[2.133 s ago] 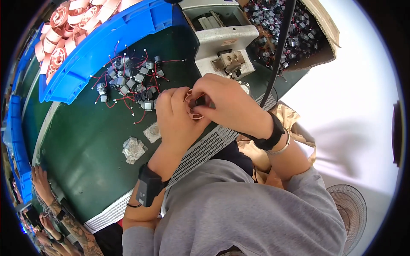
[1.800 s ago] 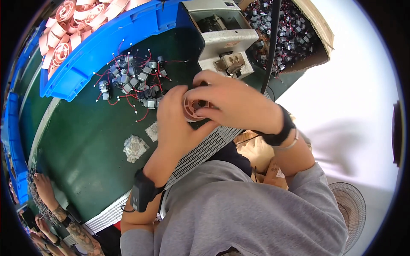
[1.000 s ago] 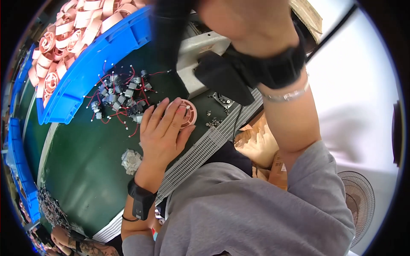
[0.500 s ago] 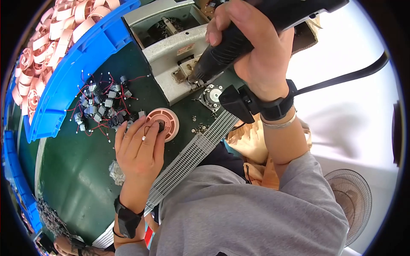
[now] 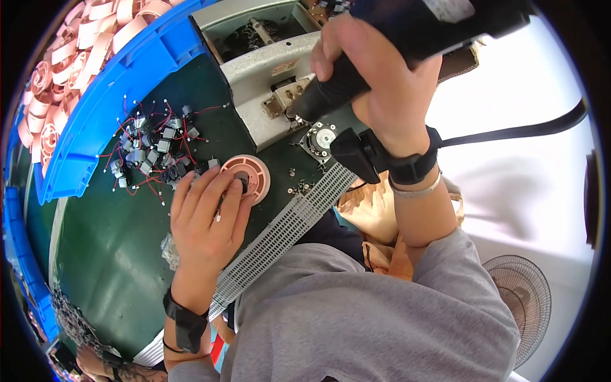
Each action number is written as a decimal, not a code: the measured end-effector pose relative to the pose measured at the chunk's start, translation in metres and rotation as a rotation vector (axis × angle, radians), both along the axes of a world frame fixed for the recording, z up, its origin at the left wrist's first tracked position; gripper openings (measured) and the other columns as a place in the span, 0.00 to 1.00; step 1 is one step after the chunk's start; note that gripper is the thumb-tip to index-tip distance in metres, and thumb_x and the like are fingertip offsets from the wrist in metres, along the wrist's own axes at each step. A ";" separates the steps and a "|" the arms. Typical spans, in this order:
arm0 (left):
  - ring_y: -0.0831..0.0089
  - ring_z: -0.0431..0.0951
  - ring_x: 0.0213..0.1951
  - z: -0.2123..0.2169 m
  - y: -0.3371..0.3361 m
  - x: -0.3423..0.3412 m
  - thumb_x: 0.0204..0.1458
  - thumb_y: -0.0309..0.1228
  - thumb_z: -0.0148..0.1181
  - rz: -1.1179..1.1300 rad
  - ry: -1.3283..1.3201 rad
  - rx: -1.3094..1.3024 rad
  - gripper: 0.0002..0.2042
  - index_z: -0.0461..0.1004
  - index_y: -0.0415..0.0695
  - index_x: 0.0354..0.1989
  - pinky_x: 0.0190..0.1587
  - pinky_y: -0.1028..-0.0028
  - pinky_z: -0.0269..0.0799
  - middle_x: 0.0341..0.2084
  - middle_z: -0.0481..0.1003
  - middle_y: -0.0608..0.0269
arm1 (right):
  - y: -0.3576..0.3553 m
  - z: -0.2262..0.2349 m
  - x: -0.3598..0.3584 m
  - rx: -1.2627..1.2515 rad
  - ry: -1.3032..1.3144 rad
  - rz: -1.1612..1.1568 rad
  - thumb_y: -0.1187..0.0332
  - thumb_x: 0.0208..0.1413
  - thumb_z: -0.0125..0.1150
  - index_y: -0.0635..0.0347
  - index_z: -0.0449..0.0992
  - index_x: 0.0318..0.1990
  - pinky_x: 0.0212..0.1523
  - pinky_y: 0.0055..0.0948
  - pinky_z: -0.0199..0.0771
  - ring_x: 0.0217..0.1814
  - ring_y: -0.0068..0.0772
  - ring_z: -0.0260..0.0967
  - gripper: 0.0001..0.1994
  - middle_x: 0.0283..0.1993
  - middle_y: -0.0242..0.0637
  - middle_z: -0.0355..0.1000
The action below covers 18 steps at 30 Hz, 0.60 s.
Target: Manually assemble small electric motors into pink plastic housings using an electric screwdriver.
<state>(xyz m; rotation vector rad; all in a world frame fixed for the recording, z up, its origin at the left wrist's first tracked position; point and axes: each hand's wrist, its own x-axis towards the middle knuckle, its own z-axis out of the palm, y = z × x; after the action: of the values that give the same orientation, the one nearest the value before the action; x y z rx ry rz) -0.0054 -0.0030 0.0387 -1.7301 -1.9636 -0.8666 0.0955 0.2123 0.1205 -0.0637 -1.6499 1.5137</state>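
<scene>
My right hand (image 5: pixel 394 89) is wrapped round a black electric screwdriver (image 5: pixel 328 92), tilted with its tip at the outlet block of a grey screw feeder (image 5: pixel 245 83). Bits of metal show in the feeder's open top. On the green tabletop, my left hand (image 5: pixel 207 216) bends its fingers over a pink round plastic housing (image 5: pixel 259 177). Its fingertips hold a small dark motor (image 5: pixel 242 183) at the housing's middle; a thin lead with a white plug shows between the fingers. A round metal-and-black part (image 5: pixel 319 139) lies below the screwdriver's tip.
Left of the housing lies a pile of small motors with red leads (image 5: pixel 156 149). A blue bin (image 5: pixel 121 89) full of pink curved parts stands at the far left. Loose screws (image 5: pixel 299 189) lie by a perforated grey strip (image 5: pixel 286 232) along the table's near edge. A fan (image 5: pixel 519 305) stands right.
The view has shifted slightly. My left fingers have moved a little over the motor, and the white plug hangs lower. The screwdriver's tip stays at the feeder's outlet.
</scene>
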 end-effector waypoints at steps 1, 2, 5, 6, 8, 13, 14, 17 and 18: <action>0.64 0.76 0.41 -0.001 0.000 0.000 0.38 0.25 0.66 -0.022 -0.033 -0.004 0.10 0.76 0.43 0.32 0.48 0.59 0.67 0.35 0.75 0.63 | 0.005 -0.002 0.002 0.123 0.044 0.156 0.85 0.48 0.51 0.69 0.68 0.41 0.29 0.29 0.70 0.29 0.32 0.68 0.12 0.33 0.42 0.69; 0.64 0.76 0.41 -0.001 0.000 -0.001 0.39 0.25 0.66 -0.043 -0.067 -0.008 0.10 0.76 0.43 0.32 0.49 0.59 0.67 0.36 0.75 0.63 | 0.007 -0.003 0.004 0.311 0.019 0.118 0.83 0.50 0.46 0.68 0.67 0.44 0.31 0.31 0.69 0.28 0.34 0.67 0.13 0.28 0.42 0.67; 0.64 0.75 0.41 -0.003 0.003 -0.002 0.39 0.25 0.65 -0.056 -0.146 0.015 0.10 0.76 0.43 0.32 0.49 0.60 0.67 0.34 0.75 0.63 | 0.006 0.000 0.007 -0.085 0.082 0.230 0.71 0.56 0.43 0.66 0.65 0.47 0.34 0.34 0.68 0.28 0.33 0.66 0.12 0.29 0.40 0.66; 0.64 0.75 0.41 -0.002 0.003 -0.003 0.39 0.25 0.65 -0.052 -0.147 0.016 0.10 0.76 0.43 0.32 0.49 0.60 0.67 0.34 0.75 0.63 | 0.007 0.000 0.002 -0.085 0.081 0.234 0.71 0.56 0.43 0.66 0.65 0.47 0.34 0.34 0.68 0.28 0.33 0.66 0.12 0.29 0.40 0.66; 0.64 0.75 0.40 0.002 0.007 -0.003 0.37 0.25 0.66 -0.064 -0.191 0.021 0.11 0.76 0.44 0.32 0.48 0.60 0.68 0.32 0.75 0.64 | 0.019 0.001 -0.018 -0.126 0.410 0.586 0.66 0.50 0.56 0.67 0.62 0.48 0.27 0.31 0.68 0.22 0.33 0.65 0.20 0.24 0.39 0.66; 0.65 0.74 0.37 0.010 0.009 -0.005 0.36 0.25 0.66 -0.002 -0.143 -0.017 0.10 0.76 0.43 0.30 0.48 0.59 0.68 0.29 0.73 0.65 | -0.047 0.036 -0.007 -0.313 0.025 -0.038 0.62 0.46 0.64 0.67 0.59 0.50 0.24 0.30 0.68 0.19 0.33 0.65 0.28 0.21 0.38 0.65; 0.65 0.73 0.37 0.011 0.011 -0.004 0.35 0.26 0.66 0.013 -0.081 -0.033 0.10 0.76 0.43 0.30 0.48 0.60 0.68 0.28 0.73 0.65 | -0.047 0.035 -0.006 -0.317 0.027 -0.033 0.62 0.46 0.64 0.67 0.59 0.50 0.24 0.30 0.68 0.19 0.33 0.65 0.28 0.21 0.38 0.65; 0.65 0.72 0.37 0.001 0.008 -0.004 0.35 0.26 0.66 -0.012 -0.063 0.020 0.10 0.75 0.43 0.29 0.49 0.59 0.67 0.28 0.71 0.65 | -0.050 0.029 -0.006 -0.204 0.073 0.161 0.61 0.44 0.68 0.68 0.56 0.53 0.26 0.31 0.69 0.21 0.35 0.66 0.33 0.22 0.40 0.66; 0.65 0.72 0.37 0.001 0.007 -0.006 0.35 0.26 0.66 -0.009 -0.064 0.018 0.10 0.75 0.43 0.29 0.49 0.59 0.67 0.28 0.71 0.65 | -0.052 0.031 -0.007 -0.258 0.097 0.245 0.63 0.44 0.69 0.69 0.54 0.53 0.28 0.32 0.69 0.22 0.35 0.67 0.35 0.23 0.41 0.66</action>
<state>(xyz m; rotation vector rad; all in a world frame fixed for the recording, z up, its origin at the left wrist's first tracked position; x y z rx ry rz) -0.0111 0.0041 0.0397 -1.7221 -1.9835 -0.9511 0.0881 0.1604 0.1513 0.0739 -1.4174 1.8806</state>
